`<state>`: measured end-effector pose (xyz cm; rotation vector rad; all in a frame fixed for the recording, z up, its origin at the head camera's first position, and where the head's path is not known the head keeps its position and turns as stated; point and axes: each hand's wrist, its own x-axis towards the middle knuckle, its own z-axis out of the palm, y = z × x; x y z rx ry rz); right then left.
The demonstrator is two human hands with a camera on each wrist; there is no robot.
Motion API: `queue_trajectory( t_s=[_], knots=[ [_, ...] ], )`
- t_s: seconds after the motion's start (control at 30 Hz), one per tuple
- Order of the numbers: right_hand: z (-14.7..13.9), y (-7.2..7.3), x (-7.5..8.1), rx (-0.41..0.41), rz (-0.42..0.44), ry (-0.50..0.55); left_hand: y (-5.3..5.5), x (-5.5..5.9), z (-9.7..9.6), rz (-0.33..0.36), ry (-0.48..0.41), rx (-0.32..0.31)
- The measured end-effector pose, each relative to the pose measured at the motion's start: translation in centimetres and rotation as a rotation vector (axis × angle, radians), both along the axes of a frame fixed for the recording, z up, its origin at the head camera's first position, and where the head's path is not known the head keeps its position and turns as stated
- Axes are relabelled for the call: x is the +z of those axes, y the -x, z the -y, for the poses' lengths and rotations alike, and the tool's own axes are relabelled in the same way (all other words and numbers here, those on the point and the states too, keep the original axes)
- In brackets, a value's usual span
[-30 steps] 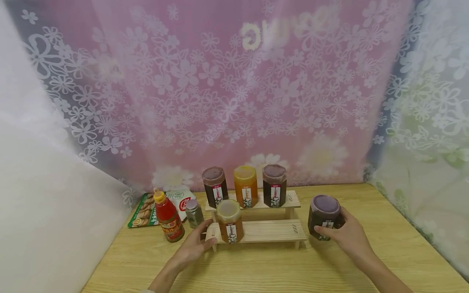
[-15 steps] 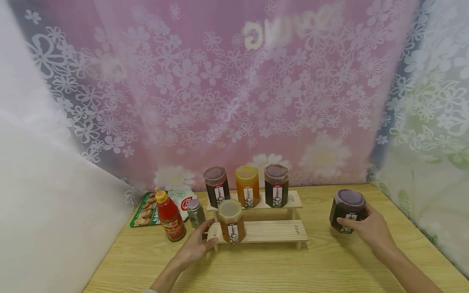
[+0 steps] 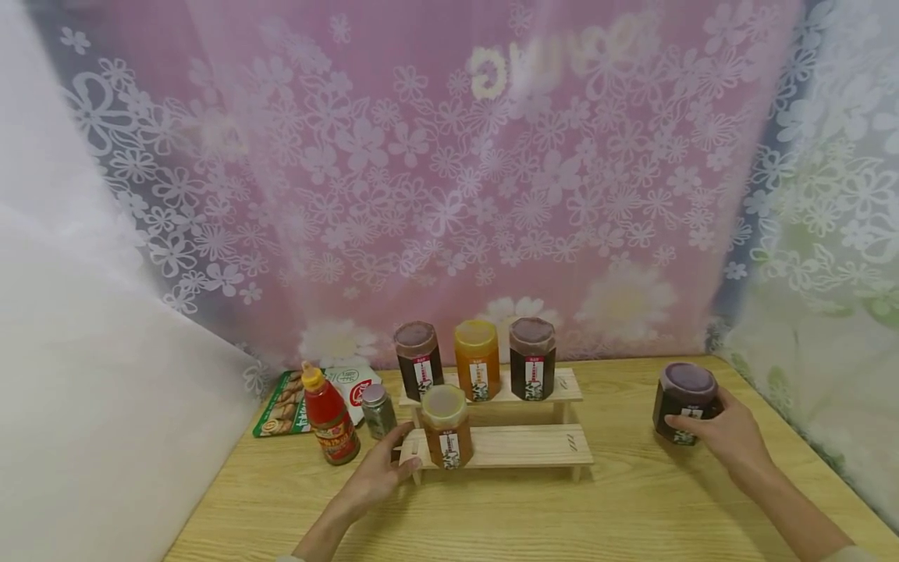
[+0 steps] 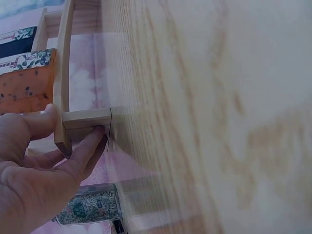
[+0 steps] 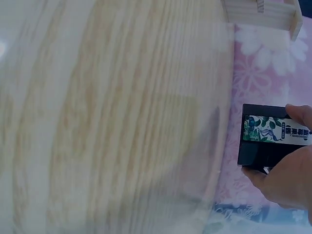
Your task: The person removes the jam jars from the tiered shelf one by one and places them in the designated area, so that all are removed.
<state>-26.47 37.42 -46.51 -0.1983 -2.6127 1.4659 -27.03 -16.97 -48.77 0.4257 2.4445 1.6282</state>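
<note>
At the right of the head view, my right hand (image 3: 730, 437) grips a dark jam jar (image 3: 677, 417) with a purple lid, thumb across its label. The right wrist view shows the base of that jar (image 5: 253, 156) close over the table. My left hand (image 3: 375, 472) pinches the left end of the two-step wooden rack (image 3: 520, 446), thumb on the board and fingers by the leg (image 4: 87, 119). On the lower step stands an amber jar (image 3: 449, 437). The upper step bears a dark jar (image 3: 419, 367), an orange jar (image 3: 477, 367) and another dark jar (image 3: 532, 367).
Left of the rack stand a small glass jar of dried herbs (image 3: 378, 412) and a red sauce bottle (image 3: 332, 421) with a yellow cap. Behind them a green and white packet (image 3: 277, 414) lies flat. A flowered pink curtain (image 3: 449, 195) closes the table's back.
My right hand has carried the dark jar rightwards, away from the rack. The left hand keeps its hold on the rack's end; the whole view has shifted slightly.
</note>
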Motion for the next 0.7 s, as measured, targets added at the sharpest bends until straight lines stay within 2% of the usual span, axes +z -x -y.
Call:
queue_trajectory(
  t_s=[0.17, 0.7],
  knots=[
    [-0.7, 0.4, -0.1, 0.011, 0.051, 0.005, -0.1, -0.1, -0.1, -0.015, 0.012, 0.007],
    [-2.2, 1.3, -1.6, 0.034, 0.115, 0.025, 0.2, -0.3, -0.1, -0.012, 0.001, 0.006]
  ],
)
